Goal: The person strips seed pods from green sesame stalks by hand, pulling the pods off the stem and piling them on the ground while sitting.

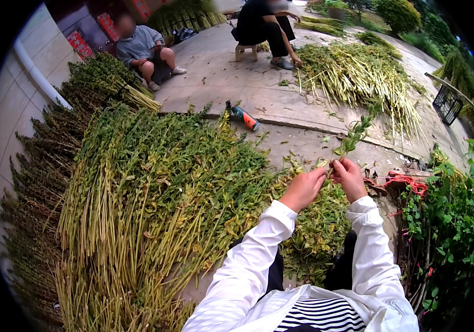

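One leafy green stalk (355, 135), which looks like sesame, points up and away from me. My left hand (306, 187) pinches its lower part, and my right hand (349, 176) grips it just beside, fingertips nearly meeting. The fingers hide the exact hold. Beneath my hands, between my legs, lies a heap of loose green and yellowing leaves (317, 222). To my left spreads a large pile of similar cut stalks (170, 178), leafy tops away from me and bare stems towards me.
A dark and orange bottle (244, 116) lies beyond the pile. Dark dried bundles (33, 224) lean along the left wall. Red twine (413, 180) and flowering plants (440, 220) are at right. Two people sit farther off, one reaching to another stalk pile (357, 72). A low step edge (303, 125) crosses the paving.
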{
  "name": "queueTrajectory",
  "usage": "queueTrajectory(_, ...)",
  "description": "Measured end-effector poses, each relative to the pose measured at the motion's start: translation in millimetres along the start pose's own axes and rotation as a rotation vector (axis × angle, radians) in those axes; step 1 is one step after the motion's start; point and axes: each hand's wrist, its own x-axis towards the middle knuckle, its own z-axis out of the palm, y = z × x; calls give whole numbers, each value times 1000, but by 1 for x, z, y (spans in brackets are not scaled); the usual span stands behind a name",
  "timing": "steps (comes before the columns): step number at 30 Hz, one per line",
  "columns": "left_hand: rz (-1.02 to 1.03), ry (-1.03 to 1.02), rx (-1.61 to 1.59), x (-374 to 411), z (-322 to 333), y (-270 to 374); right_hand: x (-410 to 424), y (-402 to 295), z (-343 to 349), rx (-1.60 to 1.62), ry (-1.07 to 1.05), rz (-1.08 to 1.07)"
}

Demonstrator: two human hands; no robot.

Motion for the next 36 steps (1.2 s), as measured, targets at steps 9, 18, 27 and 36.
queueTrajectory(9, -47, 7, 18, -2, -10, 2, 0, -1, 0, -11, -12, -8)
queueTrajectory(18, -50, 322, 473, -1, -15, -11, -1, -8, -6, 72, -27, -13)
queueTrajectory(27, -329, -468, -800, -2, -12, 2, 0, -11, -10, 226, -52, -97)
queueTrajectory(36, -150, -127, 5, -4, -24, 39, 0, -20, -5, 290, -98, -68)
